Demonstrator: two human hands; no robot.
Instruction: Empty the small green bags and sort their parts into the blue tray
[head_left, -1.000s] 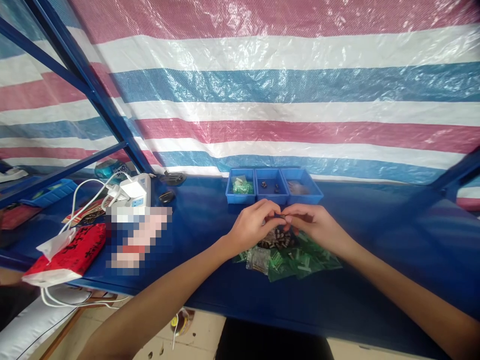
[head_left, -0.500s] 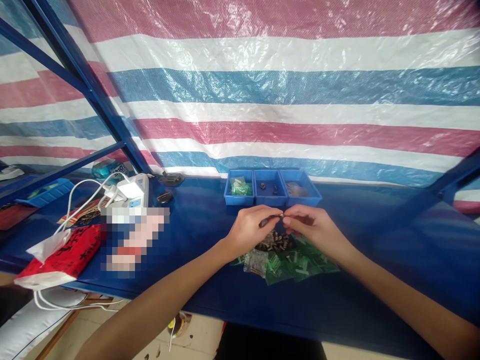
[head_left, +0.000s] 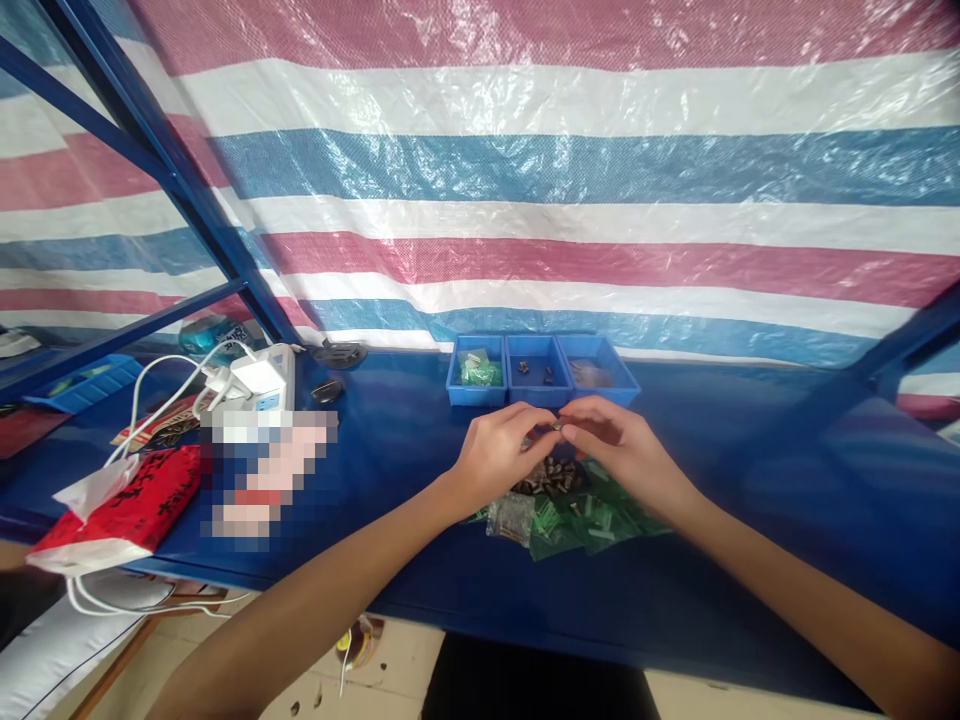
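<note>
Both hands meet in the middle, just above the bench. The left hand (head_left: 499, 450) and the right hand (head_left: 615, 445) pinch one small dark part (head_left: 556, 425) between them, thumb and forefinger tips closed on it from either side. The part is tiny; its long axis seems to run side to side, from one hand's fingertips to the other's, roughly level, but which end is which is too small to tell.

Right below the pinch lies a loose heap of small dark metal pieces (head_left: 551, 477) on the blue bench (head_left: 750, 470). Under and just nearer than that heap, green plastic bags (head_left: 600, 515) are spread flat, some overlapping, and at their left edge a clear bag of small parts (head_left: 511, 517) lies beside them.

Just beyond the fingertips stands a row of three blue trays, touching side by side. The left tray (head_left: 475, 372) holds green bags. The middle tray (head_left: 537, 374), straight beyond the pinch, holds a few dark pieces scattered on its floor. The right tray (head_left: 596, 372) holds something brownish, too blurred to name.

Well off to the left of the hands: a white power strip (head_left: 262, 380) with white cables, and nearer the bench edge a red packet (head_left: 127, 505). Behind everything hangs a striped tarpaulin (head_left: 525, 180).
</note>
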